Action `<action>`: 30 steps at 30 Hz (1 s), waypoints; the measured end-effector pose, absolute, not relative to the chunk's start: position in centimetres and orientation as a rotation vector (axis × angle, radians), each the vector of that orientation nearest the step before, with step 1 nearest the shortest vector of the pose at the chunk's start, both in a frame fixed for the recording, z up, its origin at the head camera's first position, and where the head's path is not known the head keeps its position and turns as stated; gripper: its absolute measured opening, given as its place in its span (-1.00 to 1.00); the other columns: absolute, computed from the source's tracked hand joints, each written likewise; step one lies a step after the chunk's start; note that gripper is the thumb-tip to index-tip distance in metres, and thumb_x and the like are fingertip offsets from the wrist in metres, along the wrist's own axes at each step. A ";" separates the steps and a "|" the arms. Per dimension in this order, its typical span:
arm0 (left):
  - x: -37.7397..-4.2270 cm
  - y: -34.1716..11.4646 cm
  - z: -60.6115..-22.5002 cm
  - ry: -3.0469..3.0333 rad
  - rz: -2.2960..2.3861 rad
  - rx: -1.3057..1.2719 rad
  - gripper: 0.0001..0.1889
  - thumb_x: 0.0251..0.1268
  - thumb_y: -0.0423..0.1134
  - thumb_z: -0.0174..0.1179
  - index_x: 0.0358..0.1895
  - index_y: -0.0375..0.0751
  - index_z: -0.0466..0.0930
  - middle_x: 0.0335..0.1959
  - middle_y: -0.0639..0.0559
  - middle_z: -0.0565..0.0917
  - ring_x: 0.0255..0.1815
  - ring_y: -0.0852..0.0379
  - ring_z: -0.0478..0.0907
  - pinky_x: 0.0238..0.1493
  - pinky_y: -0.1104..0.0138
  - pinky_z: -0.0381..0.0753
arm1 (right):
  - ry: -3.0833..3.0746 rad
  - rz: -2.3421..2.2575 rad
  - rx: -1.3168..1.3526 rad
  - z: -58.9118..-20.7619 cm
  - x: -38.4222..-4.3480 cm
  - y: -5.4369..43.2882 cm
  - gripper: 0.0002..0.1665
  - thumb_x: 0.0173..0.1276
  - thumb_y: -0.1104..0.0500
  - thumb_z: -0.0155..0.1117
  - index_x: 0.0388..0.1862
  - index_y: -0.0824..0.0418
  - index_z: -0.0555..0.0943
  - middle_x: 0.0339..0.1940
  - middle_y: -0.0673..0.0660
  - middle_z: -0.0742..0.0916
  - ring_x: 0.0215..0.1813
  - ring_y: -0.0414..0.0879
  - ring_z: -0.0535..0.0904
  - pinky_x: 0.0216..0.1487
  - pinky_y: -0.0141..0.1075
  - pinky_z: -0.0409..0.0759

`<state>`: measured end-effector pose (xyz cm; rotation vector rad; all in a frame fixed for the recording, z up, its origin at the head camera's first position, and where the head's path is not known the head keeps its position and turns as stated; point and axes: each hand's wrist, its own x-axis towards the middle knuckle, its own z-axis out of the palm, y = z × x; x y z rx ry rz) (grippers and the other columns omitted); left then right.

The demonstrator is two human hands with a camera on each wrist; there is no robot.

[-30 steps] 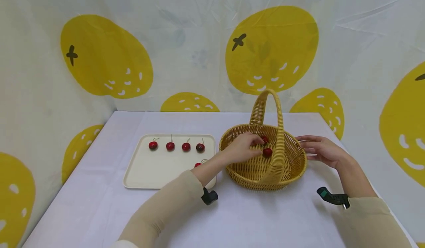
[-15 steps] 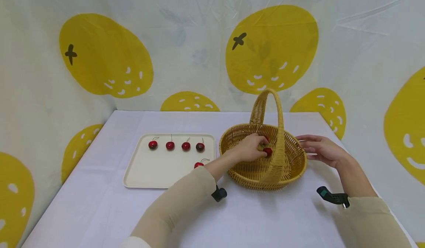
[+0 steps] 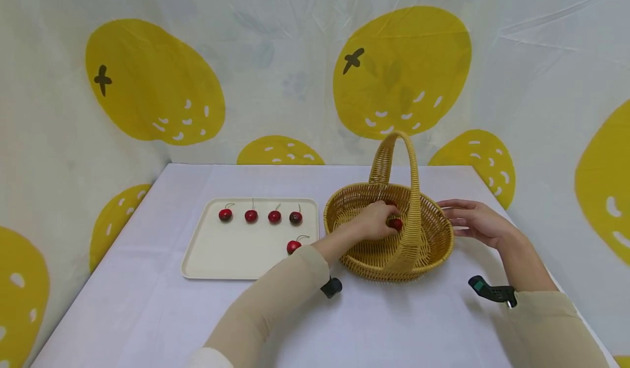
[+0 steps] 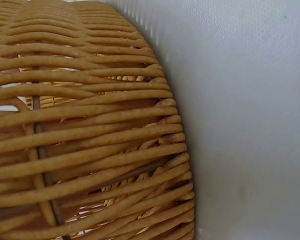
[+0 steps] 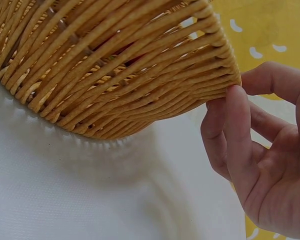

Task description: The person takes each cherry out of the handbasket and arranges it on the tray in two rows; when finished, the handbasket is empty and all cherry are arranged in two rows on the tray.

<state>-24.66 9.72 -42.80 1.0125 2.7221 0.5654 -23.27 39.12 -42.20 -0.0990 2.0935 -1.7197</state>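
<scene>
My left hand [image 3: 376,220] reaches inside the wicker basket [image 3: 366,261], its thumb and fingers curled round a red cherry [image 3: 395,224]. Another cherry [image 3: 391,204] shows in part just behind those fingers. At the basket's right end, my right hand [image 3: 477,223] holds the rim; in the right wrist view its thumb and forefinger pinch the woven edge [image 5: 225,75]. Only the outer basket wall [image 4: 90,135] fills the left wrist view, hiding the left hand. The basket stands upright with its tall handle [image 3: 413,193] arching over the middle.
Left of the basket lies a cream tray [image 3: 221,258]. Several cherries stand along its back, among them a leftmost cherry [image 3: 225,214], and one cherry [image 3: 293,246] lies nearer its right side, below the row. A white cloth [image 3: 394,324] covers the table.
My left hand has moved a little to the right and its fingers have closed in on the front cherry. The right hand keeps its hold on the rim.
</scene>
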 end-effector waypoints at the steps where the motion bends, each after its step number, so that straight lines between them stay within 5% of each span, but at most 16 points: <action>1: -24.7 9.8 -42.8 2.725 0.552 1.011 -0.56 0.44 -0.13 0.32 0.32 -0.11 0.58 0.08 0.04 0.62 0.11 0.20 0.49 0.09 0.45 0.45 | 2.089 -1.721 -0.099 -42.2 -23.3 39.1 -0.49 0.64 0.15 0.12 0.43 0.37 0.39 0.00 -0.02 0.76 0.00 -0.11 0.72 -0.02 -0.18 0.72; 10: -24.9 10.1 -43.4 2.711 0.512 1.049 -0.63 0.41 -0.18 0.36 0.22 -0.10 0.65 0.06 0.06 0.68 0.11 0.20 0.56 0.03 0.44 0.51 | 2.082 -1.725 -0.098 -42.0 -23.2 38.9 -0.44 0.64 0.17 0.11 0.46 0.43 0.32 0.00 -0.01 0.77 0.00 -0.12 0.72 -0.02 -0.18 0.72; 30: -24.8 9.9 -43.8 2.701 0.561 1.078 -0.61 0.22 -0.16 0.52 0.09 -0.14 0.71 -0.12 0.10 0.70 -0.09 0.23 0.59 -0.18 0.49 0.51 | 2.081 -1.739 -0.103 -42.3 -23.1 39.2 -0.59 0.64 0.14 0.12 0.36 0.25 0.48 -0.01 -0.03 0.77 0.01 -0.14 0.73 -0.03 -0.18 0.72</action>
